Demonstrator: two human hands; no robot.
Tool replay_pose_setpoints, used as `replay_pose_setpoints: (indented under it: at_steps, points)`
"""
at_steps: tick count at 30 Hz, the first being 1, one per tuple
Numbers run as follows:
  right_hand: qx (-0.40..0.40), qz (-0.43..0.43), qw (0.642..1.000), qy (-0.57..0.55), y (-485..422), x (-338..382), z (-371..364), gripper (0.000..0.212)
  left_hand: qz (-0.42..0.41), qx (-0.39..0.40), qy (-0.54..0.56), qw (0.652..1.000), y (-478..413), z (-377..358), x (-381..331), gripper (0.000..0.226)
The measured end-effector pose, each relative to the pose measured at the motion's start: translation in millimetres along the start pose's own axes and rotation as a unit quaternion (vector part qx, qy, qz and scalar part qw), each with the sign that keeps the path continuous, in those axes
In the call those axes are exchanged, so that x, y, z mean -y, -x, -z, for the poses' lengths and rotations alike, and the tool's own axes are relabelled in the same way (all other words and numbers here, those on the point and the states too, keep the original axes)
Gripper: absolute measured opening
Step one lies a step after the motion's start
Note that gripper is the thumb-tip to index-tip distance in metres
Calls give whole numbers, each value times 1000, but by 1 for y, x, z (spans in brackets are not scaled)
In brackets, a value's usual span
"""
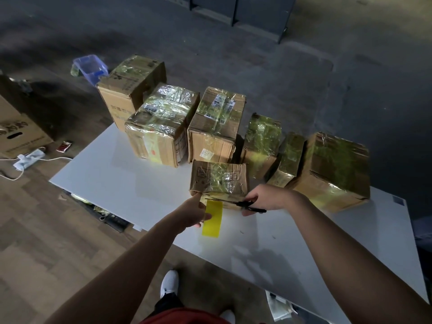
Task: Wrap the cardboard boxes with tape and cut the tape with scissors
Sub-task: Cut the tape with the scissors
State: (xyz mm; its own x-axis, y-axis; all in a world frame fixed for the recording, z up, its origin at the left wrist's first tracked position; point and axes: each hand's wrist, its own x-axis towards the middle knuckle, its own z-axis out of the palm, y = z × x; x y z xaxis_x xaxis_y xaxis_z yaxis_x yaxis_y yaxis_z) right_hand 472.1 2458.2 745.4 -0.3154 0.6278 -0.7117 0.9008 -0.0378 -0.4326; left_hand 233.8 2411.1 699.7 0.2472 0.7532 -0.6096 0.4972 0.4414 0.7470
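On the white table (117, 178), a small box (218, 178) of tape-wrapped cardboard sits at the front of the group, closest to the person. Both hands meet at its near face. The left hand (195, 211) is just below the small box's near-left corner, with one finger reaching up to touch that corner and the thumb and other fingers pinching the left edge of a yellow strip of tape (212, 220). The strip hangs down from the small box's near face toward the person.

The right hand (266, 199) is just below the small box's near-right corner, its fingers curled round the black handles of the scissors (245, 204). The blades point left along the lower edge of the small box and cross the top of the strip, where it meets the cardboard. I cannot tell whether the blades are apart.

Behind the small box stands a row of larger taped boxes (215, 127), close together, their glossy wrapping creased. Far behind and to the left of the small box, a blue plastic bin (90, 67) lies on the floor.
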Motion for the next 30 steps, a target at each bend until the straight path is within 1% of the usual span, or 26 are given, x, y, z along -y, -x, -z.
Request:
replay_pose_setpoints:
  at_steps: [3,8,17,24,28,30]
  points:
    - [6,10,1000,-5,-2,1,1,17,1,2,-2,1000,0,1,-1,82]
    - [6,7,1000,-7,-6,-4,2,28,5,3,-6,1000,-1,0,-1,84]
    - [4,4,1000,-11,-6,-5,4,27,6,7,-17,1000,-1,2,-1,82]
    - [8,13,1000,-27,-8,-6,6,19,7,9,-22,1000,-2,3,-2,84]
    - [10,13,1000,-26,-10,-6,7,27,7,10,-26,1000,-3,4,-3,84]
    - [10,11,1000,-25,-10,-6,7,27,6,11,-30,999,-3,4,-3,85]
